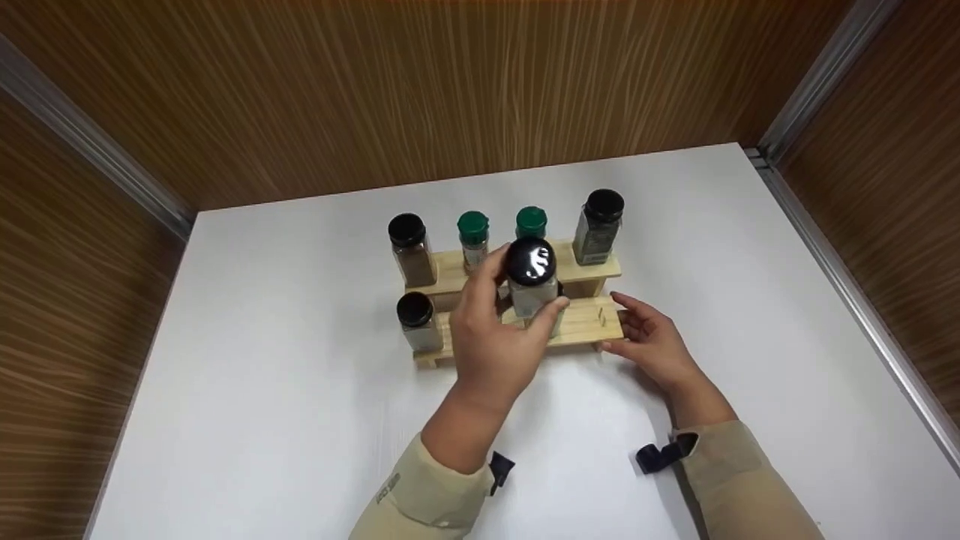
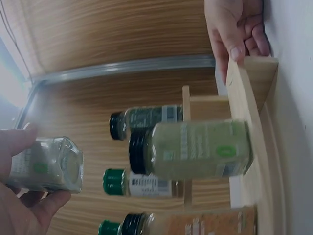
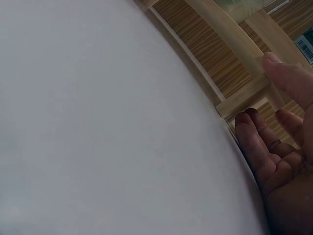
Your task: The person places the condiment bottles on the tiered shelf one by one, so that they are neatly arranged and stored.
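Pale pine makes up a small two-step spice rack (image 1: pixel 577 324) that stands near the middle of a white table (image 1: pixel 262 390), with wood-grain walls behind. A person's left hand (image 1: pixel 491 337) holds a clear spice jar with a glossy black cap (image 1: pixel 531 279) just over the middle of the rack's lower step, fingers and thumb curled round its body. The right hand (image 1: pixel 651 339) rests at the rack's right end, thumb on top of the lower step and fingers loosely bent against its edge, steadying it without a full grip.

To do this step well, the jar should likely stay upright and come down flat on the lower step, clear of the short pegs (image 1: pixel 600 315) standing near the right end. The steadying hand should keep the light rack from sliding until the jar is seated.

The held jar is squarish with faceted glass and a pale, greenish-grey filling; the left wrist view shows its base and a label, though too blurred to read. Whether its base already touches the step cannot be told.

Other jars sit on the rack. On the upper step stand a brown-filled jar with a black cap (image 1: pixel 411 249), two small green-capped jars (image 1: pixel 473 238) and (image 1: pixel 531 223), and a dark-filled black-capped jar (image 1: pixel 598 226). On the lower step, at the left end, stands another black-capped jar (image 1: pixel 418 321).
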Demonstrator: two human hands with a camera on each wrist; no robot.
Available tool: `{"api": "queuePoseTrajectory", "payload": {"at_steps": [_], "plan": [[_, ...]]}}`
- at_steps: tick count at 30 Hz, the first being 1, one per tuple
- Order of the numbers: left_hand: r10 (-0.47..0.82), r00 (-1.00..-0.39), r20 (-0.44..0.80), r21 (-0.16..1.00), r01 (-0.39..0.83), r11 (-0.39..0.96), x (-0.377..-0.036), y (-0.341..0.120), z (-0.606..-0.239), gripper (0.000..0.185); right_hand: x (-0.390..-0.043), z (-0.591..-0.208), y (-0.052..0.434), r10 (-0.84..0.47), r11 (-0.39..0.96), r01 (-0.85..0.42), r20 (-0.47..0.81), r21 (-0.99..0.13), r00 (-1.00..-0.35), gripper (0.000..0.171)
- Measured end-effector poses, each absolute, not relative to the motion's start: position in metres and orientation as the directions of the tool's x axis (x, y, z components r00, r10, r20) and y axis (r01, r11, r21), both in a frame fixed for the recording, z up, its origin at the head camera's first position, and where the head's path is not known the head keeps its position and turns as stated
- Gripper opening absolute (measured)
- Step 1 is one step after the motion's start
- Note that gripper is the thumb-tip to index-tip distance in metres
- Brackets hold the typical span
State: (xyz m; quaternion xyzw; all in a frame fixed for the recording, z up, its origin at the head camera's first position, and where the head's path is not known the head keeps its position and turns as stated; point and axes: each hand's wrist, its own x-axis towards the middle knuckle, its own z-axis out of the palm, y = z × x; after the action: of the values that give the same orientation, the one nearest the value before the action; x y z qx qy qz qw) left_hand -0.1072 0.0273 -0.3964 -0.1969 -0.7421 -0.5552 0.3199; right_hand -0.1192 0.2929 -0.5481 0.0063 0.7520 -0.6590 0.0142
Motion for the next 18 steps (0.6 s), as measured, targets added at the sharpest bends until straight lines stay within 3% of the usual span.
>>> {"api": "queuePoseTrajectory", "payload": {"at_steps": [12, 18], "plan": [[0.101, -0.770, 0.630, 0.707, 0.623, 0.336, -0.097, 0.061, -0.411, 0.070, -0.119, -0.550, 0.289, -0.016, 0.111, -0.002, 0.000, -0.994, -1.000, 0.080], [0.144, -0.787, 0.600, 0.712, 0.607, 0.353, -0.093, 0.081, -0.416, 0.070, -0.118, -0.549, 0.291, 0.026, 0.098, -0.031, 0.034, -0.995, -0.999, 0.064]]}}
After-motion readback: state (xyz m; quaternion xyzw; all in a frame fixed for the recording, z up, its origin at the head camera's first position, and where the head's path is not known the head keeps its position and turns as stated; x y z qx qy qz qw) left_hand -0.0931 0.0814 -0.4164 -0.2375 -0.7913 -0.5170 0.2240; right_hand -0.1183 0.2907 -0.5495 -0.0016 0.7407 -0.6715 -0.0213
